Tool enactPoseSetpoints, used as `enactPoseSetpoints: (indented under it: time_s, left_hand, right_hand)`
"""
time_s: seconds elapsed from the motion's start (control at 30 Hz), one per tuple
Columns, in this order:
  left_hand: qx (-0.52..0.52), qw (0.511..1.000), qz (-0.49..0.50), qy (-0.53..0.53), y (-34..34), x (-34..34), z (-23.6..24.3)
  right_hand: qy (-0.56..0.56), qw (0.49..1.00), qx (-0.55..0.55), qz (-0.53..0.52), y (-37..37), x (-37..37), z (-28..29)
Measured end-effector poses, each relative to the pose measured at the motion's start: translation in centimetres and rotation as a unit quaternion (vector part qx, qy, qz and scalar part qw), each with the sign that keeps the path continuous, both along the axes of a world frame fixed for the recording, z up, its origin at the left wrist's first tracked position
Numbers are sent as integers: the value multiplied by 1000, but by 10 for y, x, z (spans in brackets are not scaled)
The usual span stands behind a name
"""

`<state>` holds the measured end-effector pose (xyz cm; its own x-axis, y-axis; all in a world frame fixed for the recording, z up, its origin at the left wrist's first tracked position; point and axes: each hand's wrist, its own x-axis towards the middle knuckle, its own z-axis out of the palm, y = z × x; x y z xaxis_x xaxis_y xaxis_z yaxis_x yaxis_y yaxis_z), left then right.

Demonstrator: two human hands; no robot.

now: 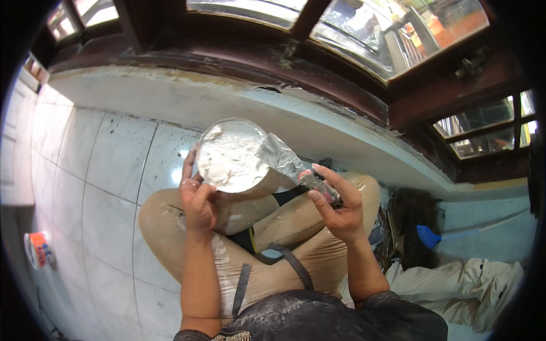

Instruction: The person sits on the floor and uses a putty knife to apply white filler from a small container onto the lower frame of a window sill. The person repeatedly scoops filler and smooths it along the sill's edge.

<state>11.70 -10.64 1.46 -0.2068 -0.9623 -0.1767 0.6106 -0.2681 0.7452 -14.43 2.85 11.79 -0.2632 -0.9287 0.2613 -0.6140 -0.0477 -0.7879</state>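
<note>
In front of my crossed legs, my left hand (198, 199) grips a round tub (200, 136) by its left side, the thumb near the rim. White putty (230, 156) with a rough, smeared surface fills the tub's mouth. A putty knife (280, 154) is in my right hand (340, 211), thumb and fingers closed around its dark handle. Its wide metal blade points up and left, over the right edge of the tub. Whether the blade touches the putty, I cannot tell. White smears mark my fingers.
Ahead runs a low pale wall (227, 91) beneath dark wooden window frames (347, 85). White floor tiles (108, 170) lie to the left, with a white and orange tub (38, 250). At right are a blue long-handled tool (429, 236) and crumpled beige cloth (455, 287).
</note>
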Motion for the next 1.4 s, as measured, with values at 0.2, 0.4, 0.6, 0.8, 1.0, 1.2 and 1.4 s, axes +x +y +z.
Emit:
enactPoseSetpoints:
  time_s: [0.2, 0.4, 0.6, 0.8, 1.0, 1.2, 1.4]
  left_hand:
    - [-82, 996, 16, -34, 3, -3, 3]
    - [-140, 990, 21, -26, 4, -2, 6]
    - [-150, 988, 25, -23, 6, -6, 2]
    - [-160, 986, -13, -34, 8, -7, 3]
    - [-183, 982, -8, -44, 9, -12, 6]
    - [-189, 980, -21, -53, 11, -16, 5]
    - [-157, 986, -51, -34, 12, -20, 2]
  right_hand:
    - [34, 997, 59, -37, -18, 6, 31]
    - [-12, 989, 139, -40, -25, 7, 31]
    - [-67, 987, 145, -21, -26, 27, 30]
    - [-136, 978, 157, -32, -15, 42, 3]
    - [-312, 939, 115, -85, -2, 77, -37]
    - [-398, 904, 107, -110, -9, 96, -47]
    - [-423, 900, 34, -96, -15, 96, -61]
